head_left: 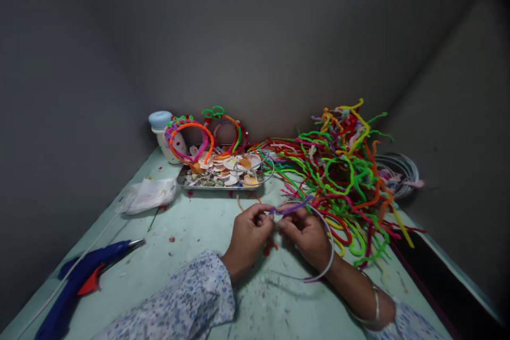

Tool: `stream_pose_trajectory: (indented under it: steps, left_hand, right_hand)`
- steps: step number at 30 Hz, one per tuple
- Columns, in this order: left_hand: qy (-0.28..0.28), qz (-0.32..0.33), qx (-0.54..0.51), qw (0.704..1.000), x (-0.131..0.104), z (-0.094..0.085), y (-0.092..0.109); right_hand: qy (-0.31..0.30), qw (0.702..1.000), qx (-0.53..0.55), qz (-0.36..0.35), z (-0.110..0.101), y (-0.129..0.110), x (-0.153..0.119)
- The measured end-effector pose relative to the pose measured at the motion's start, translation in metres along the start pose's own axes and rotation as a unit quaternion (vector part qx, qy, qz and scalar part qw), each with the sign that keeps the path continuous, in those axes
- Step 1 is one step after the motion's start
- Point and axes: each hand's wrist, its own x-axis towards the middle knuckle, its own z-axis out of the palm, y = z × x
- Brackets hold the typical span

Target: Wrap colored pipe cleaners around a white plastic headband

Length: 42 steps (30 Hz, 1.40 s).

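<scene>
Both hands meet over the middle of the table around a purple pipe cleaner [294, 207] and a thin silvery headband [331, 247]. My left hand [251, 231] is closed, its thumb and fingertips pinching the pipe cleaner at the band. Beside it my right hand [306, 231] also pinches, with the purple strand running over its fingers and its loose end pointing right. The band curves round the right hand and wrist, its lower end just above the tabletop. Fingers hide the spot where strand and band meet.
A metal tray [221, 187] of shells stands behind the hands, with finished headbands [191, 141] on it. Tangled pipe cleaners [338, 170] cover the right side. At left lie a blue glue gun [79, 281] and a plastic bag [149, 195]; a lidded jar [169, 143] stands farther back.
</scene>
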Motion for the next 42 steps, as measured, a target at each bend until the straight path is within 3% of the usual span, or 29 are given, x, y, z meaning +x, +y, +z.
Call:
stream_pose_trajectory:
  steps: [7, 17, 26, 42]
  left_hand:
    - [-0.011, 0.004, -0.013, 1.0, 0.001, 0.0, -0.003]
    - [-0.003, -0.02, -0.04, 0.999, 0.004, 0.0, -0.004]
    - [0.01, -0.027, -0.104, 0.994, 0.004, 0.0, -0.004]
    - [0.03, -0.008, -0.091, 0.995, 0.007, -0.002, -0.009]
  right_hand:
    - [0.02, 0.998, -0.018, -0.049, 0.001, -0.004, 0.003]
    - [0.009, 0.98, -0.156, -0.122, -0.004, -0.003, 0.003]
    - [0.032, 0.971, -0.173, -0.164, -0.004, 0.007, 0.005]
    - [-0.016, 0.948, -0.229, -0.218, -0.005, 0.004, 0.002]
